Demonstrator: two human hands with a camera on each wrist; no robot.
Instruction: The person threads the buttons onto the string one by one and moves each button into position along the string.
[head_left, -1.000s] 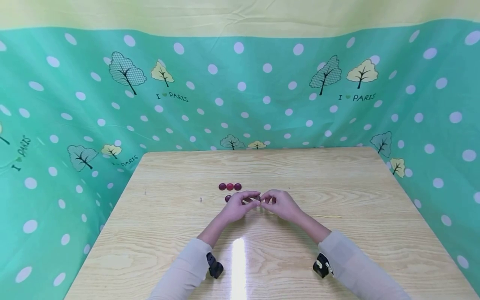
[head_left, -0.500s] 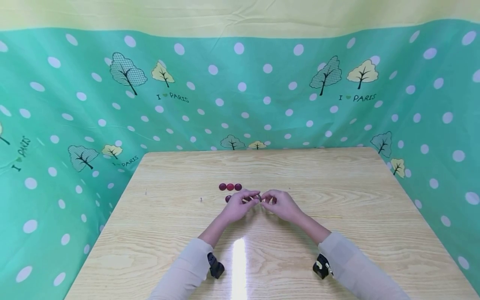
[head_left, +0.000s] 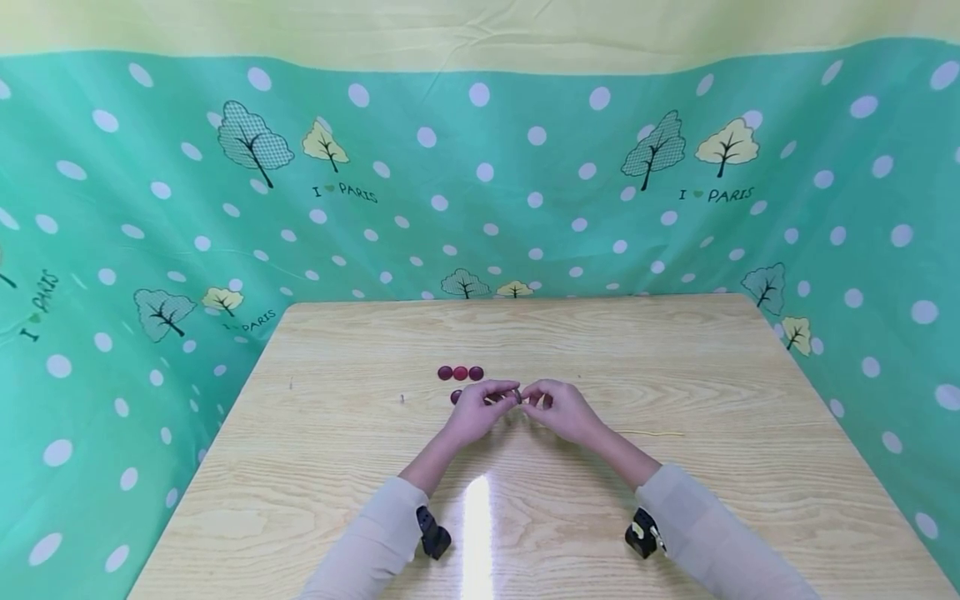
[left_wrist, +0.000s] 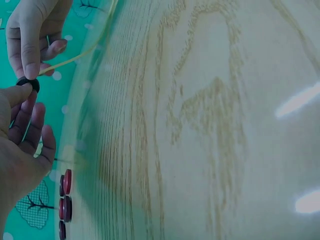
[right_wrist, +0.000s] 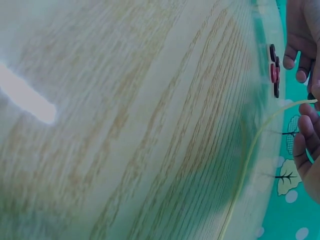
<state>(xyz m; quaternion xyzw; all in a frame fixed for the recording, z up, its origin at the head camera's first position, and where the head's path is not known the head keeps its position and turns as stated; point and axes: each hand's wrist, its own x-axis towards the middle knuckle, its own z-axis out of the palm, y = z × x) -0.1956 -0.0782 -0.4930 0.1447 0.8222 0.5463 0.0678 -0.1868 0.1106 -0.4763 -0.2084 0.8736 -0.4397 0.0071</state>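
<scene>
Between thumb and fingers my left hand (head_left: 476,414) pinches a small dark round disc (left_wrist: 29,84), button-like in shape, above the table. My right hand (head_left: 566,410) meets it from the other side and pinches a thin yellow cord (left_wrist: 80,56) close to the disc's edge. The fingertips of both hands come together at the disc, partly covering it. From the right hand the cord hangs in a long curve, as the right wrist view shows. Whether the cord passes through the disc I cannot tell.
Beyond my left hand lie a red disc (head_left: 461,373) between two dark red ones in a row. Another dark disc (head_left: 456,397) is partly hidden by the left hand. The wooden table (head_left: 360,350) is backed by a green dotted curtain (head_left: 480,225).
</scene>
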